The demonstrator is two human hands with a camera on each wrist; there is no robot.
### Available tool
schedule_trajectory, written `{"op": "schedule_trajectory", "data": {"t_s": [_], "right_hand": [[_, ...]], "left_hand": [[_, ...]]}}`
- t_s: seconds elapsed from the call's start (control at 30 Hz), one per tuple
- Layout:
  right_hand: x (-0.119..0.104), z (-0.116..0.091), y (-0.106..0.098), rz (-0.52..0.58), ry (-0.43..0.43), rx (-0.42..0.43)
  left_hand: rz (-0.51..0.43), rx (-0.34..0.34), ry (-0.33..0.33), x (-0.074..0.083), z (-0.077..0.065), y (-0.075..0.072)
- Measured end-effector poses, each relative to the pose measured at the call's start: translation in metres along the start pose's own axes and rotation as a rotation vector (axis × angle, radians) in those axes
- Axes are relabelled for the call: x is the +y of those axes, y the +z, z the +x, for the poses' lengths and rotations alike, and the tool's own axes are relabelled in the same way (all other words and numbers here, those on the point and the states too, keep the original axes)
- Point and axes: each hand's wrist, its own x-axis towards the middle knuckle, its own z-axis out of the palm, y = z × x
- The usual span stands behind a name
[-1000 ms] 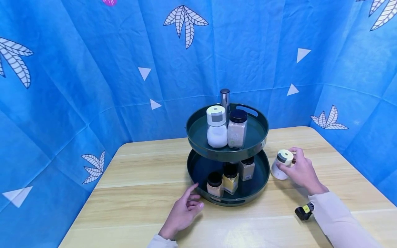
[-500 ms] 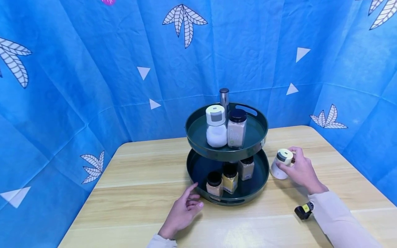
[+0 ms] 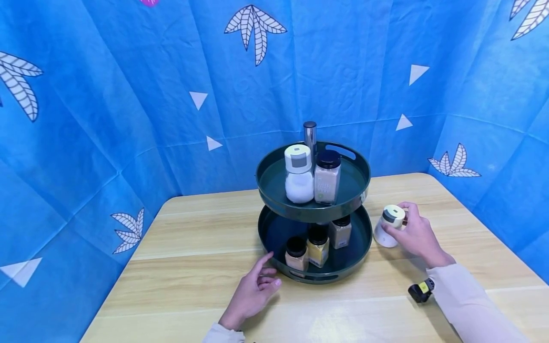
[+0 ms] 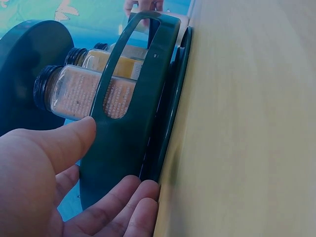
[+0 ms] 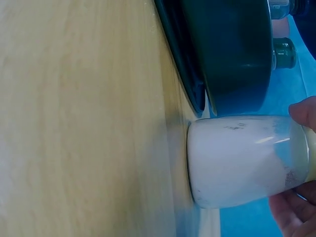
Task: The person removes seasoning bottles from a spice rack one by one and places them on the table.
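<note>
A two-tier dark green round tray stand (image 3: 315, 276) stands on the table. At its lower tray's front left, my left hand (image 3: 253, 295) has relaxed fingers; the left wrist view shows the thumb (image 4: 74, 140) at the rim and the other fingertips low against the outer wall. To the right of the stand, my right hand (image 3: 418, 236) grips a seasoning jar (image 3: 384, 237) by its cream lid (image 3: 394, 212). White contents show through this jar (image 5: 242, 158), which is upright with its base at the tabletop, close beside the lower tray.
The upper tray carries a white-lidded jar (image 3: 299, 183) and a black-lidded spice jar (image 3: 328, 178). Several black-lidded jars, one of them yellow (image 3: 318, 250), sit in the lower tray. A chrome post (image 3: 310, 136) rises at the centre. Blue cloth (image 3: 214, 71) hangs behind the table (image 3: 184, 247).
</note>
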Motion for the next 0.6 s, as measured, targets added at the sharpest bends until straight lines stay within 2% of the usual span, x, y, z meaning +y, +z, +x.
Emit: {"op": "schedule_trajectory", "data": {"t_s": [0.03, 0.27, 0.4, 0.6], "right_hand": [[-0.001, 0.000, 0.000, -0.003, 0.004, -0.009], [-0.004, 0.001, -0.004, 0.006, 0.016, -0.057], [-0.007, 0.002, -0.006, 0.010, -0.005, -0.036], [-0.017, 0.005, -0.007, 0.000, -0.066, 0.059]], "left_hand": [[0.001, 0.000, 0.000, 0.000, 0.000, 0.000], [0.007, 0.005, -0.011, -0.039, 0.012, 0.002], [-0.011, 0.006, 0.002, -0.039, 0.012, 0.002], [0.016, 0.004, -0.005, -0.038, 0.012, 0.003]]}}
